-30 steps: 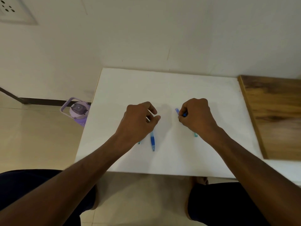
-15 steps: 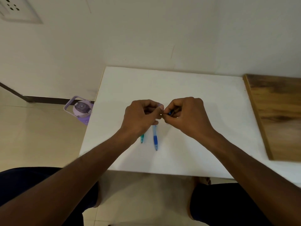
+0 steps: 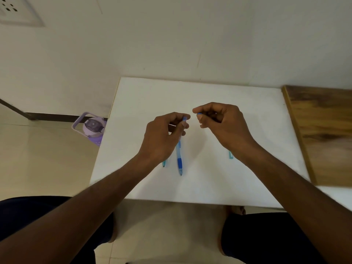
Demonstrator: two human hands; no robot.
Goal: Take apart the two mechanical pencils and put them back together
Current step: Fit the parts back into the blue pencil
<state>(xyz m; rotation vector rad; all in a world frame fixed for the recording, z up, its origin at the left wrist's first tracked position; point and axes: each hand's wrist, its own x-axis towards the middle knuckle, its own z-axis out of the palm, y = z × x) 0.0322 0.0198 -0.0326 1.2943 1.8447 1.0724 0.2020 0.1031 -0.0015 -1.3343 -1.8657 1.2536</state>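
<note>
A blue mechanical pencil (image 3: 179, 159) is held upright-tilted over the white table (image 3: 209, 183), its tip pointing toward me. My left hand (image 3: 163, 136) pinches its top end between thumb and fingers. My right hand (image 3: 221, 122) hovers just to the right and pinches a small blue cap piece (image 3: 199, 113) at its fingertips, a short gap away from the pencil's top. A teal pencil tip (image 3: 163, 164) shows below my left wrist; the rest of it is hidden. A teal part (image 3: 230, 154) lies by my right wrist.
A wooden board (image 3: 327, 134) adjoins the table on the right. A purple water bottle (image 3: 93, 128) stands on the floor left of the table. The wall runs close behind the table's far edge. My knees sit below the near edge.
My hands met at the pencil's top half a second ago and have now drawn apart. The right hand holds the small blue piece away from the pencil.
</note>
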